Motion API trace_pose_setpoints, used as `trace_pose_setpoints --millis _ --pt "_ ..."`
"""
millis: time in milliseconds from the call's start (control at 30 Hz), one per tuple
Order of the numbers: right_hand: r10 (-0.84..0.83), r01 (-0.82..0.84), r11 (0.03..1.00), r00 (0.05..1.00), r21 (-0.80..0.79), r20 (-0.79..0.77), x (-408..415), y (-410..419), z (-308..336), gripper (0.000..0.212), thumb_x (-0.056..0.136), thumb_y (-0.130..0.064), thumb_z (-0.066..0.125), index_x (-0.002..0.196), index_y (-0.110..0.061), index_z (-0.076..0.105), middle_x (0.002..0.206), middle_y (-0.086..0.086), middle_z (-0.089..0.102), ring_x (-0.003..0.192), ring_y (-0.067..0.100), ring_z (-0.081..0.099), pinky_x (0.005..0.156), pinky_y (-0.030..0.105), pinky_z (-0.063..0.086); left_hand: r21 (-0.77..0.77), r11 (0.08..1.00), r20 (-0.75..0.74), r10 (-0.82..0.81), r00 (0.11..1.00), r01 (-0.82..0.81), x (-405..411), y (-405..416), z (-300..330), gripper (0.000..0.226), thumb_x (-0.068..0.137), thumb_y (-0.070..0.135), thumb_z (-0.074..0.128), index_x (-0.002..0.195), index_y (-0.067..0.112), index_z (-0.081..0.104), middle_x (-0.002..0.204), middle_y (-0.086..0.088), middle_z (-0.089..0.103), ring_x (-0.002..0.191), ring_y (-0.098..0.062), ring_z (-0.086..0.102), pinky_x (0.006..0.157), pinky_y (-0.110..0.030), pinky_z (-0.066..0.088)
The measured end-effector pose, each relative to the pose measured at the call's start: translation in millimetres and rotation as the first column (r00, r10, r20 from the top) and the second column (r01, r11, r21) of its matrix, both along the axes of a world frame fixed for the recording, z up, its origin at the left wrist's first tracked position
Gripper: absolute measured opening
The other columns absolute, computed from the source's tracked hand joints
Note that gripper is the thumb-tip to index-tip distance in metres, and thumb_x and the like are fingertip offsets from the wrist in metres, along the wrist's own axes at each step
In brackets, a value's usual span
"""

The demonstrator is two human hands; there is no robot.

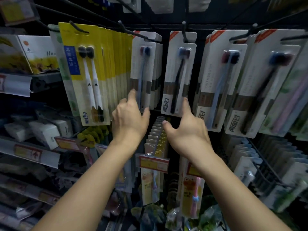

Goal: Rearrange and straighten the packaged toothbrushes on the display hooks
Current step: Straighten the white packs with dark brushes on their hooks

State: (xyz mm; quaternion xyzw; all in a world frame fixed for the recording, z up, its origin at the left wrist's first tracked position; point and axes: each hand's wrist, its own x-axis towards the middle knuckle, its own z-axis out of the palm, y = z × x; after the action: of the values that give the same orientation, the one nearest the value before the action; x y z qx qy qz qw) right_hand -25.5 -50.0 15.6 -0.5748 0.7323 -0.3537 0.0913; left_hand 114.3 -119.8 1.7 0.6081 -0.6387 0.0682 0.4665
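Packaged toothbrushes hang in rows on black display hooks. A yellow two-brush pack (86, 75) fronts the left stack. To its right hangs a stack of white packs (143, 72). My left hand (130, 119) pinches the bottom edge of that stack's front pack between thumb and fingers. A single white pack with a dark brush (179, 75) hangs on the middle hook (184, 30). My right hand (185, 130) reaches up with its index finger touching that pack's lower right edge, thumb spread apart. More white packs (220, 84) hang further right.
Children's toothbrush packs (155, 179) hang on lower hooks below my wrists, behind red and yellow price tags (154, 162). Shelves with boxes (41, 130) stand at the left. Green and pastel packs (288, 100) fill the far right.
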Motion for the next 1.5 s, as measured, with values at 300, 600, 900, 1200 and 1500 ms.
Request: trace_pose_setpoints --millis 300,600,900,1200,1500 --pt "0.028 -0.028 0.999 0.999 -0.017 -0.023 -7.1 11.2 1.5 0.055 0.098 -0.054 0.059 0.146 -0.028 0.052 0.117 0.000 0.063 0.110 0.024 0.060 0.079 0.032 0.047 0.045 0.999 -0.012 0.019 1.000 -0.018 -4.3 14.6 2.5 0.037 0.096 0.034 0.066 0.124 0.010 0.064 0.111 -0.014 0.068 0.101 -0.036 0.067 0.077 -0.042 0.057" --pt "0.002 -0.010 0.994 0.997 -0.108 -0.073 -25.7 29.5 -3.0 0.039 0.097 -0.053 0.056 0.127 -0.029 0.067 0.107 -0.002 0.069 0.094 0.019 0.058 0.075 0.031 0.049 0.021 0.999 0.015 -0.030 0.999 0.029 -23.8 38.3 4.8 0.026 0.095 0.031 0.064 0.115 0.015 0.068 0.106 -0.007 0.067 0.093 -0.028 0.067 0.075 -0.036 0.054" --pt "-0.109 0.088 0.965 0.991 -0.247 -0.074 -54.2 52.2 -1.4 0.027 0.093 -0.050 0.056 0.103 -0.030 0.071 0.094 -0.008 0.072 0.093 0.020 0.067 0.082 0.038 0.058 -0.049 0.991 0.035 -0.124 0.992 0.126 -72.2 67.1 13.7 0.024 0.095 0.033 0.061 0.114 0.019 0.064 0.108 -0.004 0.062 0.097 -0.026 0.064 0.082 -0.040 0.054" --pt "-0.167 0.143 0.920 0.985 -0.366 -0.036 -93.1 75.6 -0.1 0.017 0.095 -0.037 0.062 0.102 -0.025 0.072 0.091 -0.007 0.070 0.085 0.016 0.065 0.073 0.030 0.049 -0.037 0.968 -0.049 -0.249 0.967 0.247 -121.9 86.3 14.9 0.035 0.094 0.037 0.063 0.125 0.021 0.059 0.122 -0.003 0.059 0.111 -0.025 0.061 0.091 -0.039 0.051" --pt "-0.289 0.251 0.851 0.957 -0.462 -0.013 -122.8 81.9 -3.4 0.022 0.095 -0.032 0.063 0.113 -0.020 0.061 0.107 -0.001 0.065 0.095 0.024 0.065 0.081 0.041 0.055 -0.094 0.961 -0.154 -0.273 0.950 0.261 -152.1 86.6 8.1 0.074 0.087 0.044 0.077 0.140 0.016 0.034 0.133 -0.009 0.046 0.123 -0.029 0.051 0.096 -0.039 0.051"
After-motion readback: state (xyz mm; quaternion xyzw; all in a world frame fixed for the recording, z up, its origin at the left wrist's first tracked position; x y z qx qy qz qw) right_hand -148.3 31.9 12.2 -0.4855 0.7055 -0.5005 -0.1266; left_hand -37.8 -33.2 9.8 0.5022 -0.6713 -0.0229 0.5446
